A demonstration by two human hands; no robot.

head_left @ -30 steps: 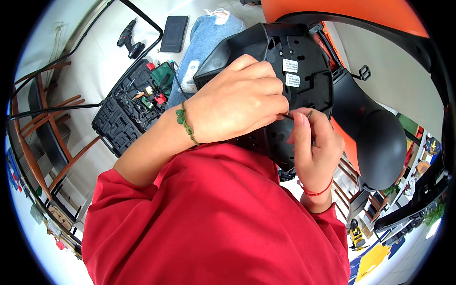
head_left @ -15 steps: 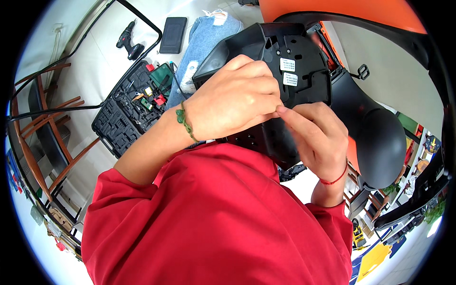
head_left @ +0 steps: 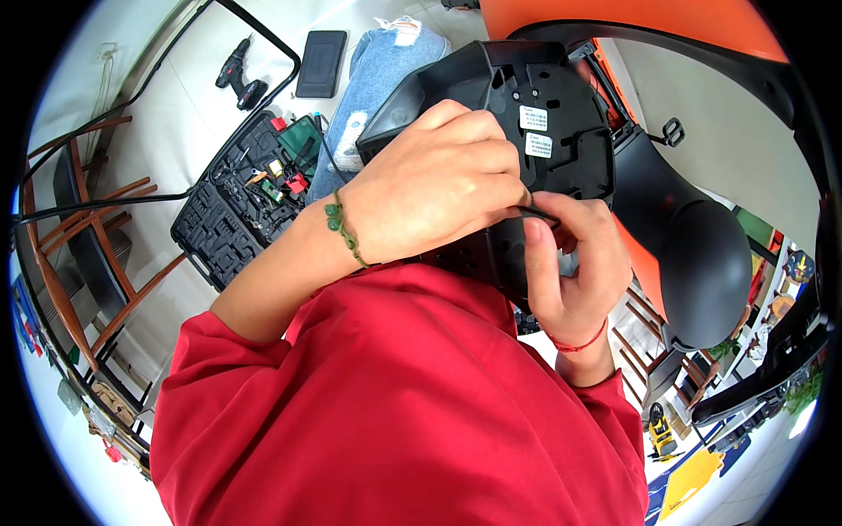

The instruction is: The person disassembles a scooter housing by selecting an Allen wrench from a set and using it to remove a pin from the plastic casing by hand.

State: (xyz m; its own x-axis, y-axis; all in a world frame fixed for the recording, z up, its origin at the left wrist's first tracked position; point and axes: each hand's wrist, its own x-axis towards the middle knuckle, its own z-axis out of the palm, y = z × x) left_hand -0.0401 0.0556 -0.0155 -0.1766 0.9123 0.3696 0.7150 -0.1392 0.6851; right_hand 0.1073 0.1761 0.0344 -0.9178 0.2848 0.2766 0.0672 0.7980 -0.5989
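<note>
My left hand [head_left: 447, 184], with a green bracelet, is curled on the black plastic housing [head_left: 568, 118] bearing two white labels; its fingertips are hidden, so what they grip is unclear. Just right of them, my right hand [head_left: 579, 254], with a red string bracelet, has its fingers bent and closed round a thin dark rod [head_left: 540, 215] at the housing, its thumb below it. The housing rests near a denim-covered knee [head_left: 386, 57].
An open tool case [head_left: 230, 202], a cordless drill [head_left: 235, 74] and a dark flat rectangle [head_left: 320, 63] lie on the floor at left. Wooden chairs [head_left: 83, 228] stand beyond. An orange panel [head_left: 631, 22] and black seat-like part [head_left: 702, 272] are at right.
My right hand first turned over the rod and moved rightward, then came back left with its thumb lowered and the rod visible again. My left hand has barely shifted.
</note>
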